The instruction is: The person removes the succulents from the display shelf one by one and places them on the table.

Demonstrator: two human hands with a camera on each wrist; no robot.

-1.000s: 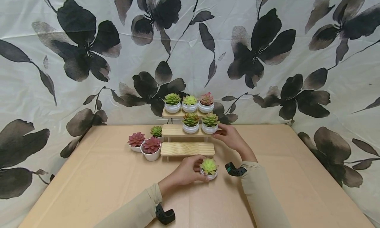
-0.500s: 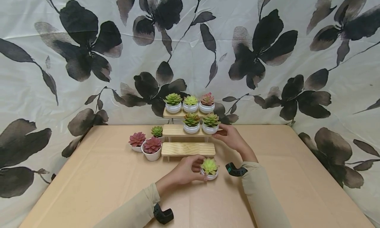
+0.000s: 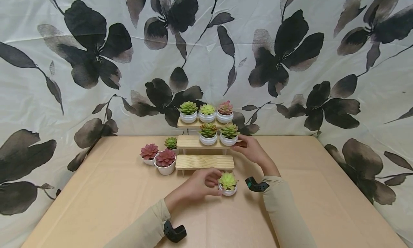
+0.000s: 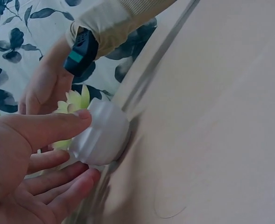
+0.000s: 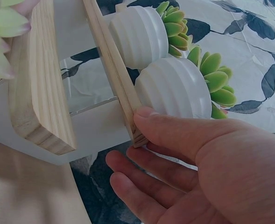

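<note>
Hands loosely spread about a three-tier stand (image 3: 204, 162) near the middle of the far edge of the table (image 3: 338, 205): left hand (image 3: 200, 184), thumb and fingers either side of a yellow-green succulent (image 3: 227, 182) before it, firmness of contact unclear; right hand (image 3: 253, 153) at the middle tier's right end, beside a green succulent (image 3: 228, 131). Apparently done: three pots (image 3: 206, 118) up top, two mid-tier. Apparently remaining: four on the table, three toward its left edge.

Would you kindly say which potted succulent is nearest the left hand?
The yellow-green succulent in front of the bottom shelf; all the others stand farther back.
</note>
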